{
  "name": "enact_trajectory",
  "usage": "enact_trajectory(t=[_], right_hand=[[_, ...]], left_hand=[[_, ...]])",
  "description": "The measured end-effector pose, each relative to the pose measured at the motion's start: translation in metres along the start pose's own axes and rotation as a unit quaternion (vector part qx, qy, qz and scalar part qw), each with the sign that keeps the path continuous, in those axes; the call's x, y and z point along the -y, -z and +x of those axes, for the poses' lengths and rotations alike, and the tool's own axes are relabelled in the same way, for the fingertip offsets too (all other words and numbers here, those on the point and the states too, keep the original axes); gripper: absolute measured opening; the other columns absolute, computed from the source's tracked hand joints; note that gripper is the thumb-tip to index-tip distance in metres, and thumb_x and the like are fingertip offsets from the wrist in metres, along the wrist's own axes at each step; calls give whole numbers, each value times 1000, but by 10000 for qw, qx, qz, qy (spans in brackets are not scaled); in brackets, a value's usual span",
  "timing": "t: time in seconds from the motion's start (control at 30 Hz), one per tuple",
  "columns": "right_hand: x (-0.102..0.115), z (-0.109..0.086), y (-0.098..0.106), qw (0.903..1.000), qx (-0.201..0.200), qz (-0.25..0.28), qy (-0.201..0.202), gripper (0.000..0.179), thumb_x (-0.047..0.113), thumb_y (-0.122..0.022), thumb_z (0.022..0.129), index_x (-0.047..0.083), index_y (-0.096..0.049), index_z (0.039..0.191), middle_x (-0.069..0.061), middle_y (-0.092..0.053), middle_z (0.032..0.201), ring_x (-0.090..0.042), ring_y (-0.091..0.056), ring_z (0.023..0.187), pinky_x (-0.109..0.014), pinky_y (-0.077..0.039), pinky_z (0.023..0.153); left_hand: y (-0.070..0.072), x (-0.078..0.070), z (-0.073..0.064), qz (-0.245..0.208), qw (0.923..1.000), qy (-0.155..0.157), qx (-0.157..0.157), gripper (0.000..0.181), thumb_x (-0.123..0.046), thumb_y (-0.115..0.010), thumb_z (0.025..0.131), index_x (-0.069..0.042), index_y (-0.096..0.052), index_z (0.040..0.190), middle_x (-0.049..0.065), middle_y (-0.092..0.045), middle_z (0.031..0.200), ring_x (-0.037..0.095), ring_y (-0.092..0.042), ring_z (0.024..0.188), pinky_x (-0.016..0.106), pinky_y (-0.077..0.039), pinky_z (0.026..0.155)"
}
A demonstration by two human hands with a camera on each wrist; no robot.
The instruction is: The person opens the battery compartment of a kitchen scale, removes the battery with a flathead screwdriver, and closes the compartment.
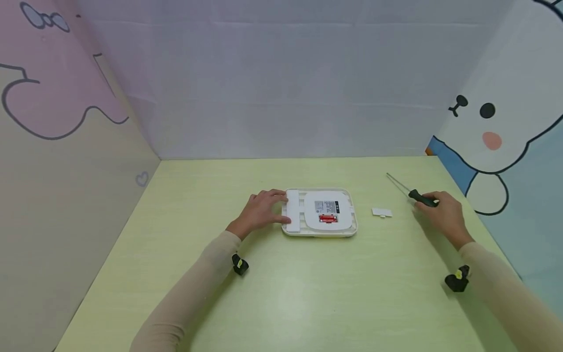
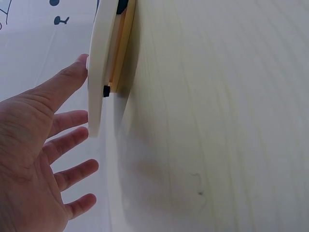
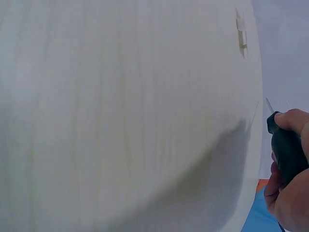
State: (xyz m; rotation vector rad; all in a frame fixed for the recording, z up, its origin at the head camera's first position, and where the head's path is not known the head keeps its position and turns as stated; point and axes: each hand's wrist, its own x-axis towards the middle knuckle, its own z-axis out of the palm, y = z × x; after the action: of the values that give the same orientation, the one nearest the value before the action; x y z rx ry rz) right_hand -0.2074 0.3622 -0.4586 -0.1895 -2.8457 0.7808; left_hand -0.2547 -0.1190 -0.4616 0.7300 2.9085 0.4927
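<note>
Right hand (image 1: 443, 216) grips screwdriver (image 1: 416, 195) | left hand (image 1: 263, 210) fingers spread, touching white device (image 1: 313, 218)

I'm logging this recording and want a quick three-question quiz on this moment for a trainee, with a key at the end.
1. Multiple choice: what does the right hand hold?
A) a pair of pliers
B) a screwdriver
C) a marker pen

2. True or false: the small white piece lies on the table, apart from the white device.

3. Short answer: which hand touches the white device, and at which end as the head view shows it?

Key:
1. B
2. True
3. The left hand, at the left end
</note>
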Motion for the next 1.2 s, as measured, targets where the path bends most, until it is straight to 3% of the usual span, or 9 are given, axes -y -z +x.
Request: enact_trajectory(t=[0.43, 0.63, 0.93, 1.2], right_hand=[[19, 4, 14, 9986, -312, 377, 178, 41, 28, -63, 92, -5, -63, 116, -27, -58, 114, -39, -54, 98, -34, -38, 71], [29, 5, 19, 9983, -247, 409, 326, 40, 32, -66, 91, -1, -66, 113, -23, -60, 114, -31, -54, 91, -25, -39, 61], [50, 6, 26, 9971, 57, 375, 655, 40, 36, -68, 91, 1, -66, 111, -18, -59, 105, -26, -52, 77, -27, -41, 54], [75, 7, 33, 9951, 421, 379, 809, 39, 37, -71, 89, 3, -69, 109, -19, -62, 109, -30, -55, 89, -31, -42, 65]], left_hand=[[2, -1, 1, -18, 10000, 37, 39, 72, -62, -74, 75, -25, -59, 135, -7, -48, 147, 25, -45, 133, 52, -34, 104], [1, 0, 2, -88, 9999, 66, 63, 71, -61, -75, 75, -25, -58, 135, -7, -47, 148, 25, -44, 133, 52, -34, 104], [1, -2, 0, -196, 9998, 68, 53, 69, -60, -74, 77, -24, -59, 134, -6, -46, 148, 25, -44, 134, 52, -34, 105], [1, -5, -1, -218, 9997, 72, -55, 71, -61, -75, 76, -22, -59, 133, -6, -46, 148, 25, -45, 133, 50, -35, 103]])
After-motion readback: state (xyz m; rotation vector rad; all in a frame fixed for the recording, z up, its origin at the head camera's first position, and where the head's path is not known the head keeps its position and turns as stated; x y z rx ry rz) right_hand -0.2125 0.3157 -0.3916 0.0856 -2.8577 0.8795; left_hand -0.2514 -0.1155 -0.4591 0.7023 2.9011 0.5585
